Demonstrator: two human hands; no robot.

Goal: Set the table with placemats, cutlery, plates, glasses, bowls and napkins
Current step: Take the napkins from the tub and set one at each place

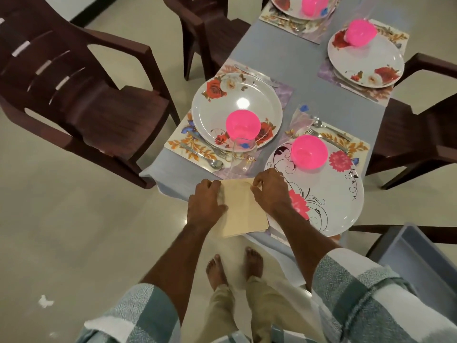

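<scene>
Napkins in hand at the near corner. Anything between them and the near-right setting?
Nothing visible. Both hands, left and right, already hold the napkin stack at the table edge, right beside the near-right plate. A glass stands just beyond the stack, off that path.

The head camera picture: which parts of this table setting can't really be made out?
- Napkins, head view: both hands cover the sides, so the count is unclear.
- Farthest plate: cut off by the top edge.
- Cutlery beside it: too small and blurred to identify.
- Near glass: transparent, outline hard to follow.
</scene>
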